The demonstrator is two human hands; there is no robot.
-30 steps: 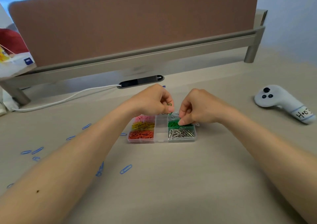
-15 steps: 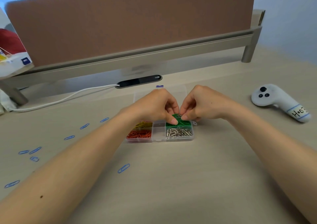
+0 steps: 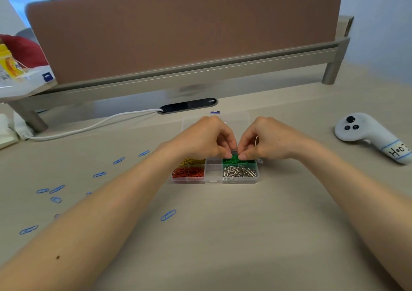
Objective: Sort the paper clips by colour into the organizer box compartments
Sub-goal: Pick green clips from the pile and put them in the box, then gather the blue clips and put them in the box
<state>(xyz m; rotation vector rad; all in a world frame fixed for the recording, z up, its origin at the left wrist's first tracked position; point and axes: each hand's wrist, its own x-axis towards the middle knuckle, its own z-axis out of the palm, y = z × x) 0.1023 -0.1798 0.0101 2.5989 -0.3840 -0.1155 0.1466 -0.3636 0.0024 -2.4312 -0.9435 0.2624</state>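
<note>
Resting on a beige desk (image 3: 223, 246) before a brown partition (image 3: 178, 34), the box (image 3: 214, 180) lies beneath both hands. Left hand (image 3: 200, 139) and right hand (image 3: 272, 141) have curled fingers pinching green clips (image 3: 243, 161) over their compartment. Blue clips (image 3: 168, 215) are scattered to the left.

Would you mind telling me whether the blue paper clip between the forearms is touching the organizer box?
Apart. The head view shows bare desk between the blue paper clip and the organizer box.

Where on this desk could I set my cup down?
Bare desk lies between the organizer box and the white controller, and straight in front of the box. The left side is strewn with blue paper clips; the left hand and right hand crowd the box.
</note>
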